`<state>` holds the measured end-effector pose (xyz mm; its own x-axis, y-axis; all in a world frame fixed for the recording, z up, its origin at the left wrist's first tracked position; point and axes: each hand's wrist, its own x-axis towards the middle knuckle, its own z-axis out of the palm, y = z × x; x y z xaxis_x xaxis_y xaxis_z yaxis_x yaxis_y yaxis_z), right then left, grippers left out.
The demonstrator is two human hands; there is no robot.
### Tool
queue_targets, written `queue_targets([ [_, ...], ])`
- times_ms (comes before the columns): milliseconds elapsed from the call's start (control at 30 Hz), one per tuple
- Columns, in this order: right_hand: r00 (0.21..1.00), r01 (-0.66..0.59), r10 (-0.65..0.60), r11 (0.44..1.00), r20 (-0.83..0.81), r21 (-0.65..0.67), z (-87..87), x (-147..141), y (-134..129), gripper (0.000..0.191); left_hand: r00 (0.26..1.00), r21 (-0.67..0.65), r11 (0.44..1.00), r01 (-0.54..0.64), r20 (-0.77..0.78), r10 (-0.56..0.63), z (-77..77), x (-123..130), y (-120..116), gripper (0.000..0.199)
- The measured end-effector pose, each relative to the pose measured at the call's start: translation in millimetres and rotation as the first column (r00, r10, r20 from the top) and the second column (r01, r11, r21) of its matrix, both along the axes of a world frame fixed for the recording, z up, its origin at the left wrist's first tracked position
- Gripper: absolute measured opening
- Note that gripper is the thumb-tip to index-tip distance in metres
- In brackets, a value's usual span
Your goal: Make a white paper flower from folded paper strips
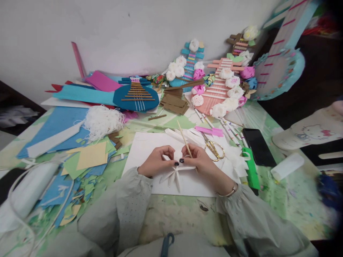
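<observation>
Between both hands is a small white paper piece (177,155), pinched at its edges. My left hand (158,160) closes on its left side, thumb pressed near its lower edge. Closed on the right side is my right hand (205,162), its thumb beside the other; a thin wooden stick (183,137) also pokes up from between its fingers. Under the hands, narrow white paper petals (174,180) fan out above a white sheet (139,150). Just right of my right hand lie gold-handled scissors (214,149).
A black phone (258,147), a green tool (251,169) and a white bottle (308,130) stand or lie right. White yarn (103,122) and paper scraps (92,156) cover the left. Paper-flower-decorated instrument shapes (214,91) lean at the back wall.
</observation>
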<state>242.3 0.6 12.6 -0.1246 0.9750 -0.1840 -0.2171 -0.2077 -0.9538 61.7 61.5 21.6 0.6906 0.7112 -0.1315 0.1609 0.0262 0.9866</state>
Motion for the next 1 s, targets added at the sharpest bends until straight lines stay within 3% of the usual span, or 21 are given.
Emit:
queue_targets([
  [333, 0.999, 0.018, -0.017, 1.0, 0.041, -0.025, -2.6, -2, 0, 0.037, 0.989, 0.01, 0.993, -0.12, 0.086, 0.118, -6.9, 0, 1, 0.029],
  [667, 0.998, -0.053, 0.054, 0.998, 0.043, -0.033, -2.0, 2, 1, 0.032, 0.976, -0.207, 0.978, 0.032, 0.219, 0.014, -6.7, 2, -1, 0.038],
  [833, 0.996, -0.011, 0.015, 0.999, 0.088, -0.044, -2.2, 0, -1, 0.035, 0.976, -0.176, 0.984, -0.002, 0.216, 0.04, -5.9, 2, -2, 0.037],
  [1000, 0.983, -0.05, 0.055, 0.998, 0.174, -0.033, -1.8, 1, -1, 0.041, 0.979, -0.155, 0.988, -0.01, 0.198, 0.041, -5.9, 3, -2, 0.033],
])
